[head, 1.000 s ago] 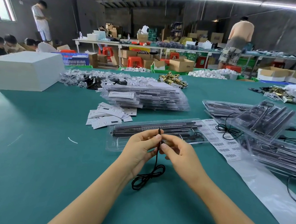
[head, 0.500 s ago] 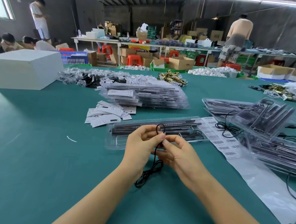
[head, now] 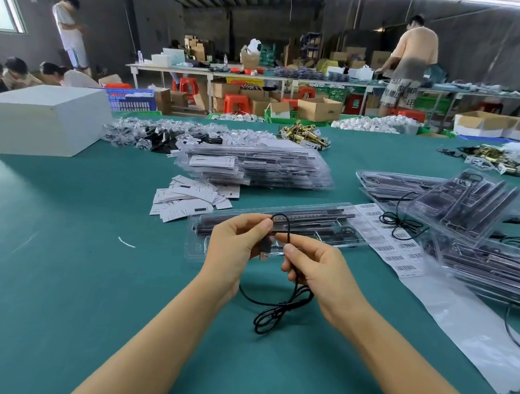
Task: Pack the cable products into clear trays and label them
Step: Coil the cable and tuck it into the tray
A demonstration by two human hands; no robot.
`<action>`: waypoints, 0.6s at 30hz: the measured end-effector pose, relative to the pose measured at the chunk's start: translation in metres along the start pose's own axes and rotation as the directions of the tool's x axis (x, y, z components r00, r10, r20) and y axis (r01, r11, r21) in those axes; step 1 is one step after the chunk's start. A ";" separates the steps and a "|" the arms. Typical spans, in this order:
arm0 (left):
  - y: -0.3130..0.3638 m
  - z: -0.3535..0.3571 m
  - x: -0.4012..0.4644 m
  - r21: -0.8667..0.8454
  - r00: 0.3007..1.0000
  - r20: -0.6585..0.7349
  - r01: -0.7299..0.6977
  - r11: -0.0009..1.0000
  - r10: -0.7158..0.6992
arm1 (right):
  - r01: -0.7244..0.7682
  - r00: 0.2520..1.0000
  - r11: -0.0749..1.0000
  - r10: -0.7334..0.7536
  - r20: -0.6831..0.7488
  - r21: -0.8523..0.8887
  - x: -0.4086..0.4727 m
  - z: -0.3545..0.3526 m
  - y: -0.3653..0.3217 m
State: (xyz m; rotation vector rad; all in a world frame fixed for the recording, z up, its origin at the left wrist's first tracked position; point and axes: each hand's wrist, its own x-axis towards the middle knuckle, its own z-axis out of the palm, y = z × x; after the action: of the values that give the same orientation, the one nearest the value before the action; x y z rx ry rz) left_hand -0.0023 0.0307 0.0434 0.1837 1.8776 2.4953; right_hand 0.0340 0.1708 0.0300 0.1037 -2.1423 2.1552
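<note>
The table (head: 54, 272) was covered in plain teal-green; the cable (head: 276, 312) between the hands was black, its plug tip silver; the open tray (head: 196, 248) behind it was clear plastic holding black rods; the label sheet (head: 388, 241) was white, printed with black barcodes, on a glossy pale grey backing strip; the loose cards (head: 188, 199) were white with small black marks; the box (head: 37, 124) at far left was plain white; the stools (head: 236, 102) beyond the table were orange-red; the cartons (head: 318, 108) were brown cardboard; the crate (head: 131, 100) was blue; the small heap of metal parts (head: 302, 136) was brassy gold.
</note>
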 end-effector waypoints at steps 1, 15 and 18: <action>-0.001 0.001 -0.001 -0.013 1.000 0.013 0.015 1.000 -0.015 | 0.029 1.000 0.998 -0.029 -0.011 -0.053 0.000 0.001 0.000; -0.009 0.020 -0.015 -0.018 0.999 0.014 -0.042 0.999 0.042 | 0.275 0.913 0.738 -0.402 -0.073 -0.616 -0.011 0.012 -0.004; -0.011 0.024 -0.017 -0.032 0.998 0.038 -0.040 0.999 0.041 | 0.248 0.908 0.713 -0.407 -0.099 -0.656 -0.011 0.011 -0.004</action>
State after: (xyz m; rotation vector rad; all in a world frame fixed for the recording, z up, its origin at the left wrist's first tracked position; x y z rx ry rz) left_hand 0.0160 0.0555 0.0382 0.2704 1.8375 2.5261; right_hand 0.0455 0.1595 0.0324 0.1505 -2.3482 1.1043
